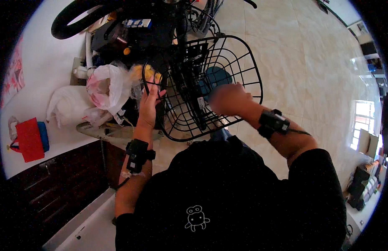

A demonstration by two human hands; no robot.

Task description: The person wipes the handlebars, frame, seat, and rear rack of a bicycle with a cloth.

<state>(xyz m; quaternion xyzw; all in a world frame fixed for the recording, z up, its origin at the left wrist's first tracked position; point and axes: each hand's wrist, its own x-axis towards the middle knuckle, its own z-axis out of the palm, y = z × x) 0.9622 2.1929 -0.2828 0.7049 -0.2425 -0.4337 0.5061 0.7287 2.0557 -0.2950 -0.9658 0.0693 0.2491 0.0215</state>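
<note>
A black wire basket hangs at the front of a bicycle-like vehicle, below its dark handlebar. At the basket's left side, my left hand rests against the wires, fingers stretched upward and thumb apart. Over the right half of the basket is my right hand, closed, its fingertips smeared by blur. A dark teal cloth shows just beyond its knuckles and seems to be held in it; the grip itself is hidden. Black devices are strapped on both forearms.
A white plastic bag and wrapped yellow things crowd the left side. A black curved handlebar reaches over the top left. Dark wooden panelling stands lower left, below a red bag. Pale tiled floor spreads right.
</note>
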